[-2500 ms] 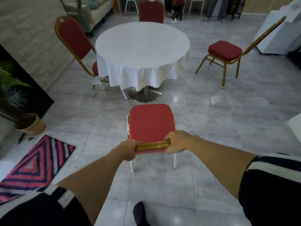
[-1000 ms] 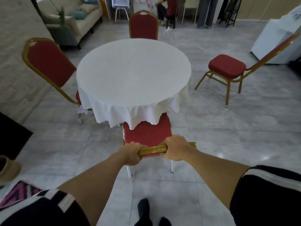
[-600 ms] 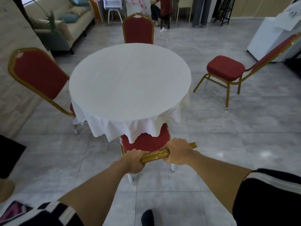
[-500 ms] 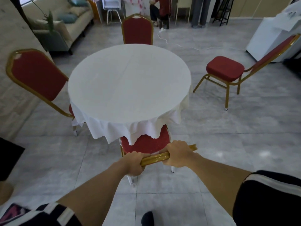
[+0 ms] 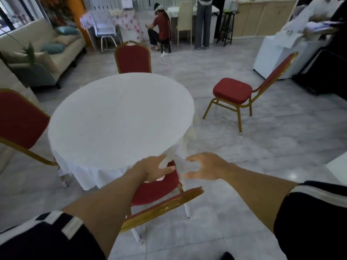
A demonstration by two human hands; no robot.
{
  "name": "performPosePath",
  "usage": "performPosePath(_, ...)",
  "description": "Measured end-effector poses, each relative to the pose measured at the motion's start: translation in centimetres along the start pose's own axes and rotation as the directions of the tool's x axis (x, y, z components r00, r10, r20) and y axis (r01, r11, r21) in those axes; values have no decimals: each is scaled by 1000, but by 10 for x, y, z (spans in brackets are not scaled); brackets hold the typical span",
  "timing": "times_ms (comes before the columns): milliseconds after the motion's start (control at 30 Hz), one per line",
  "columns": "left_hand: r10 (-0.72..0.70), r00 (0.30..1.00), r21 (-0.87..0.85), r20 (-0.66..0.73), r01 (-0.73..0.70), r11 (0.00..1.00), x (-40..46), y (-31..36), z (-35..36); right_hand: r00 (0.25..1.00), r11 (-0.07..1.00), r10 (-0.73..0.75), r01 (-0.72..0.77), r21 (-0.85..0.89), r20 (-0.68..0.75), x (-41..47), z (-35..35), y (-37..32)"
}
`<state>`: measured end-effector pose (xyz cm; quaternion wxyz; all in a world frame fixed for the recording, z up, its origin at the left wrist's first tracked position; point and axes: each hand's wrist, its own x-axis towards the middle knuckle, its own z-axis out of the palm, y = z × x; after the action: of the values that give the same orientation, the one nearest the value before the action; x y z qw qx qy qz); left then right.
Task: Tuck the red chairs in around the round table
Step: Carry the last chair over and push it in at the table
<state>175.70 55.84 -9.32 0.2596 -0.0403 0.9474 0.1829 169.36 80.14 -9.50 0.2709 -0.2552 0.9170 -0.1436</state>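
The round worktop (image 5: pixel 120 117), draped in a white cloth, fills the middle of the frame. The nearest red chair (image 5: pixel 155 192) sits at lower centre with its seat partly under the cloth hem, so it looks tucked in. The right chair (image 5: pixel 232 92), upper right, stands well apart from the worktop and likely comes next. Both hands hover above the near chair's seat: left hand (image 5: pixel 152 169) and right hand (image 5: pixel 204 167), fingers spread wide, holding nothing.
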Motion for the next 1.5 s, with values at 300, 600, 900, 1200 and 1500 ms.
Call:
performPosePath(300, 77, 991, 302, -114, -39, 953, 124, 208, -84, 970, 990, 132, -139, -21, -205, -5, -172, 169)
performPosePath(600, 123, 985, 364, -117, -73, 929, 212, 376, -114, 947, 978, 204, -208, 10, -248, -29, -264, 335)
performPosePath(900, 188, 977, 397, -99, -134, 908, 362, 491, -144, 911, 948, 293, -316, -35, -291, 5, -352, 465)
performPosePath(1200, 240, 970, 348, -33, -214, 913, 500, 602, -190, 876, 920, 373, -392, -1, -306, 57, -452, 578)
performPosePath(1500, 254, 967, 316, -28, -232, 920, 623, 692, -212, 869, 914, 392, -406, 20, -302, 112, -525, 700)
